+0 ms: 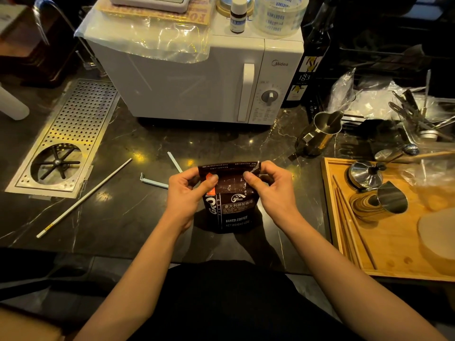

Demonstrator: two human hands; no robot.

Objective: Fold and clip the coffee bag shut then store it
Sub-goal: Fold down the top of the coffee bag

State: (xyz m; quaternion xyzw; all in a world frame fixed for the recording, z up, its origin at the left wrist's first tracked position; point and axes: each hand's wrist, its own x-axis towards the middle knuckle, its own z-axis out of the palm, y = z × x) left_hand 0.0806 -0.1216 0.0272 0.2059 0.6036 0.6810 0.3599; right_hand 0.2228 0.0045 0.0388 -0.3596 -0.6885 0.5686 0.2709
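A dark brown coffee bag with white print stands upright on the black marble counter, near its front edge. My left hand pinches the bag's top left corner, and my right hand pinches the top right corner. The top strip of the bag is bent over toward me. A pale blue bag clip lies open on the counter just left of my left hand, its two arms spread in a V.
A white microwave stands behind the bag. A perforated steel rinser tray is set into the counter at left, with a long white rod beside it. At right are a steel pitcher and a wooden tray of tools.
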